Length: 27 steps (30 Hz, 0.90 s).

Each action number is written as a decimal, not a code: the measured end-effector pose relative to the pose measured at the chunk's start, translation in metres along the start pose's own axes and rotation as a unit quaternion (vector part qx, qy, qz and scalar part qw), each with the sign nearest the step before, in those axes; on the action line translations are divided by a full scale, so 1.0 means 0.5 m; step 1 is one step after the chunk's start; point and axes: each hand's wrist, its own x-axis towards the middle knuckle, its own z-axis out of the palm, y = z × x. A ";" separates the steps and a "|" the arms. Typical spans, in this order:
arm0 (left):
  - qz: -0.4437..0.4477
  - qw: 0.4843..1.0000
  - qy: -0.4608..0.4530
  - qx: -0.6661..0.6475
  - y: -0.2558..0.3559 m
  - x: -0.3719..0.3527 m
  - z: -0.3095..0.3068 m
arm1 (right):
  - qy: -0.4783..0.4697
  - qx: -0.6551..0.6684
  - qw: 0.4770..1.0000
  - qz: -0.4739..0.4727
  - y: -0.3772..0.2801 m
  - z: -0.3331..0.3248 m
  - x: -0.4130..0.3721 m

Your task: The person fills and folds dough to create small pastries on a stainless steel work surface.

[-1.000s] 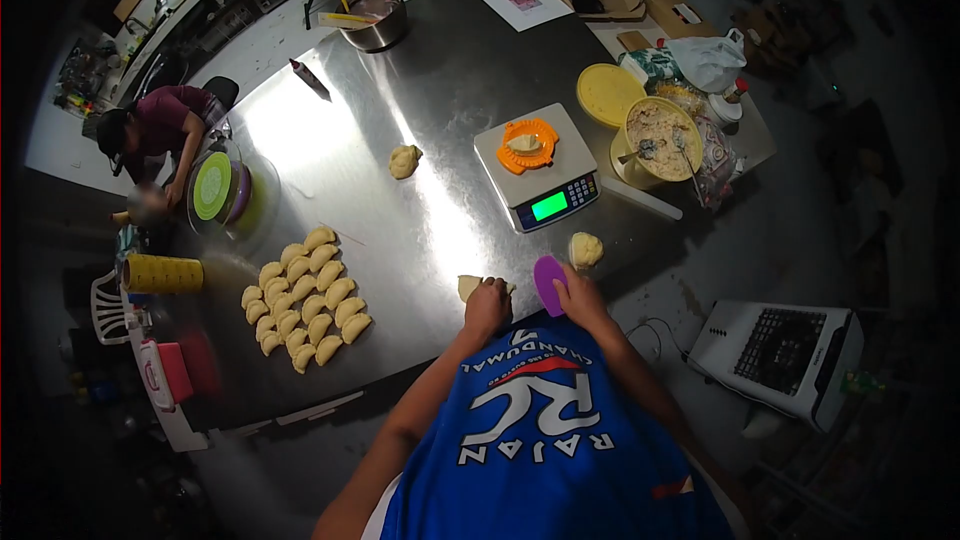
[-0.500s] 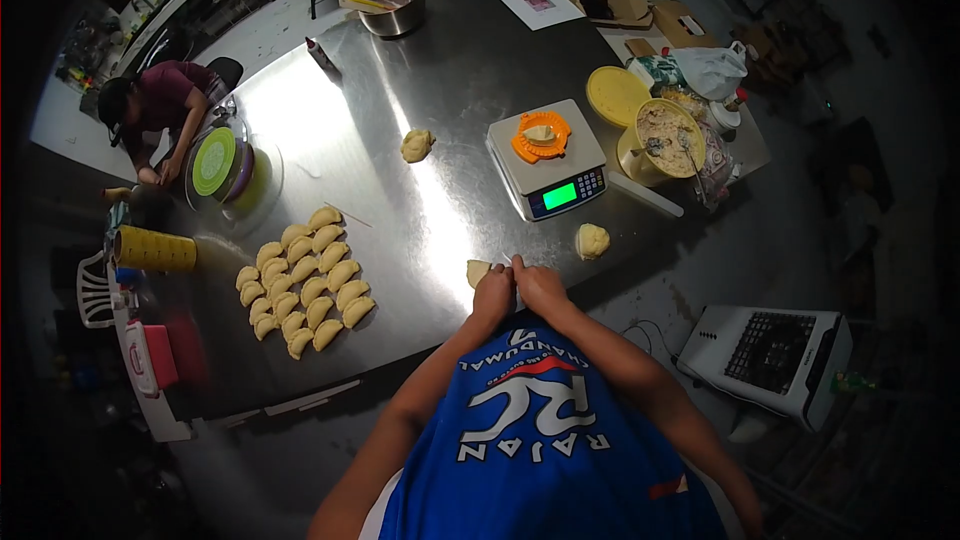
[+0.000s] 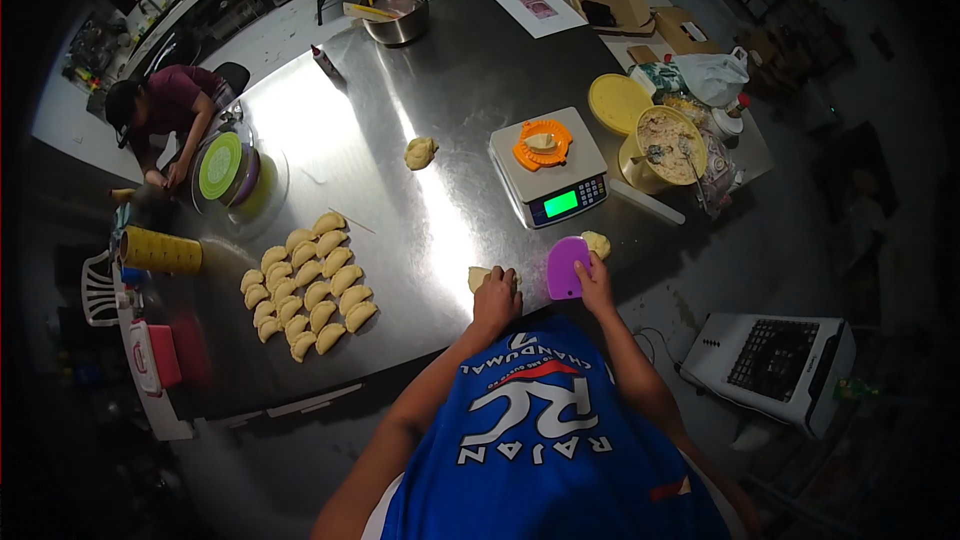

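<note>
In my right hand (image 3: 595, 285) is a purple dough scraper (image 3: 566, 268), its flat blade tilted up above the steel table. My left hand (image 3: 496, 302) lies with curled fingers on a piece of pale dough (image 3: 478, 277) near the table edge, covering part of it. A lump of dough (image 3: 597, 244) sits just behind the scraper. Farther in, the digital scale (image 3: 549, 170) carries an orange dumpling press (image 3: 543, 145) with a bit of dough in it. Another dough lump (image 3: 421, 152) rests mid-table.
Several folded dumplings (image 3: 308, 285) stand in rows at the left. A filling tub (image 3: 648, 162) and its yellow lid (image 3: 617, 103) are at the right. A steel bowl (image 3: 398, 24) stands at the back. One person (image 3: 172, 110) sits at the far left, near a green-topped container (image 3: 220, 166).
My hands, close together before, have parted. The right one has moved right and now holds the purple scraper, while the left stays by the dough. The view has shifted slightly.
</note>
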 end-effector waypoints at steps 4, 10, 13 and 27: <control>0.050 0.996 -0.053 0.053 -0.015 0.031 0.035 | 0.012 0.032 0.999 0.006 0.017 -0.014 -0.020; -0.049 0.993 0.020 -0.106 0.019 0.157 0.000 | 0.029 0.113 0.993 0.035 0.021 -0.033 -0.055; -0.019 0.988 0.061 -0.139 0.035 0.268 -0.035 | 0.024 0.110 0.993 0.047 0.035 -0.054 -0.070; -0.001 1.000 0.025 -0.011 0.072 0.563 -0.047 | 0.038 0.119 0.991 0.054 0.093 -0.096 -0.028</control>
